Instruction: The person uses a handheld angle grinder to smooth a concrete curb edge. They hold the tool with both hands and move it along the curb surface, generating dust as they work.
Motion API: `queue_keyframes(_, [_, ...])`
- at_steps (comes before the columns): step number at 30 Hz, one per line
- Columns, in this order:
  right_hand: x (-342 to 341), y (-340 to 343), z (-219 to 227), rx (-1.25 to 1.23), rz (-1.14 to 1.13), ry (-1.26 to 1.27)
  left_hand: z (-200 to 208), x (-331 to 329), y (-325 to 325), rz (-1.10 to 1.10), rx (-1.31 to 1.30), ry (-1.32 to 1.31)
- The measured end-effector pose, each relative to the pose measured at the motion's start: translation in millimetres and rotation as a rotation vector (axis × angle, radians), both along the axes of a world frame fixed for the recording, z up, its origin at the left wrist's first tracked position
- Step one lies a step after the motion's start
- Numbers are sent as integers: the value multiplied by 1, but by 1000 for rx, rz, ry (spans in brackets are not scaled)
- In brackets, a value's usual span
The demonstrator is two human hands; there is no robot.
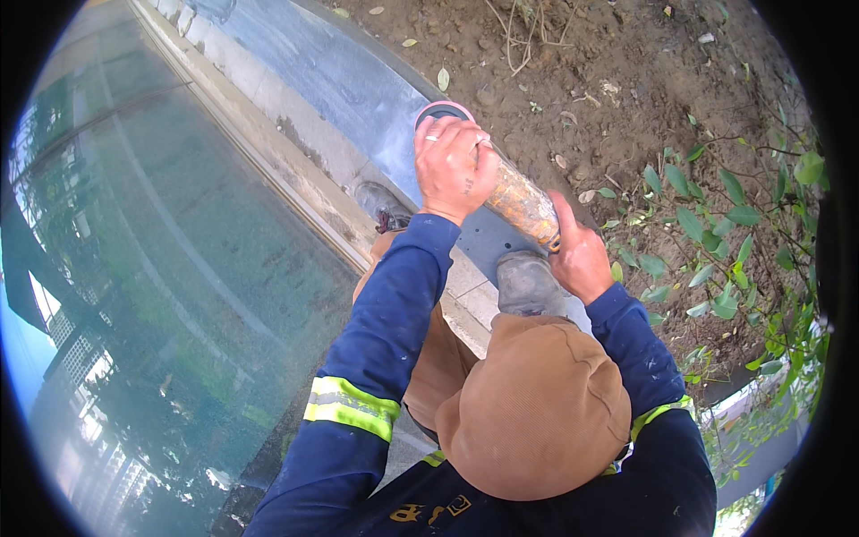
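A worn angle grinder (522,205), its tube-shaped body mottled yellow-brown, is held in both my hands. My left hand (454,168) is wrapped over its head end, just behind the round disc with a reddish-pink rim (445,108). At the rear end of the body, my right hand (580,255) is closed round the tool, its thumb along the side. The disc lies at the surface of a grey stone curb (340,85), where pale dust whitens the stone. Its underside is hidden.
Brown soil (573,98) with dry leaves borders the curb on the right, and a leafy shrub (716,224) grows there. To the left, a glossy surface (179,251) reflects buildings and trees. My grey boot (528,285) stands on the curb below the grinder, under my bent brown-trousered knee (537,412).
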State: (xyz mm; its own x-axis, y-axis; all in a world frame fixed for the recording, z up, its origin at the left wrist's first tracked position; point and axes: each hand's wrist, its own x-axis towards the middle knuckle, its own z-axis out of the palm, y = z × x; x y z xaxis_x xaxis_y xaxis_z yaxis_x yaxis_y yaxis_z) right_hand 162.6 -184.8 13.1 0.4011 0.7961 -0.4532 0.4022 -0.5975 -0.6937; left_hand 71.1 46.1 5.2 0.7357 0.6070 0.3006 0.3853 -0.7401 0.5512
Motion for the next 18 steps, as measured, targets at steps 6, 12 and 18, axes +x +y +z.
queue_keyframes(6, [-8,-2,4,-37,48,36,0,-17,-5,19,-25,42])
queue_keyframes(12, [-13,-24,1,36,38,22,4,-22,-27,38,-43,53])
queue_keyframes(18, [1,-15,3,26,13,-6,1,0,-16,5,-34,14])
